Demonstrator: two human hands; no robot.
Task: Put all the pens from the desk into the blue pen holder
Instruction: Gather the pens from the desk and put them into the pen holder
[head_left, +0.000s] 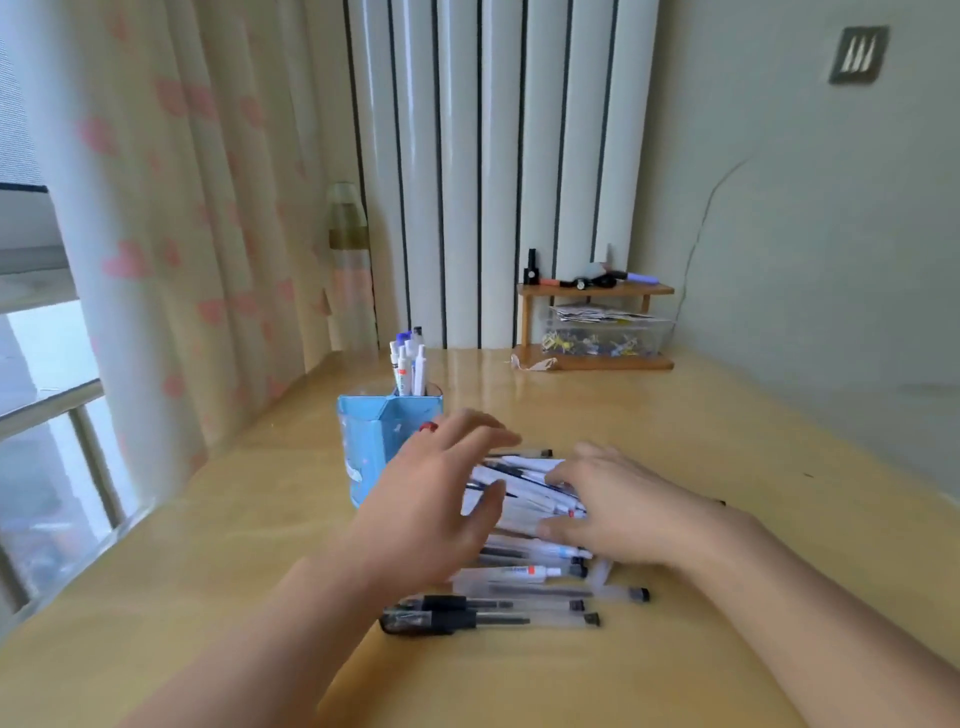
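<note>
A pile of several pens (524, 577), white and clear with black caps, lies on the wooden desk (675, 519) in front of me. The blue pen holder (374, 436) stands just left of the pile, and several white pens (408, 364) stand upright in its back compartment. My left hand (436, 499) hovers over the pile's left side with fingers spread, partly hiding the holder's right wall. My right hand (623, 504) rests on the pile's right side, fingers curled over a bunch of white pens; whether it grips them I cannot tell.
A small wooden shelf (595, 358) with a clear box of clips stands at the back by the radiator (493, 171). A bottle (349, 270) sits in the back left corner. A curtain (171, 218) and window bound the desk's left edge.
</note>
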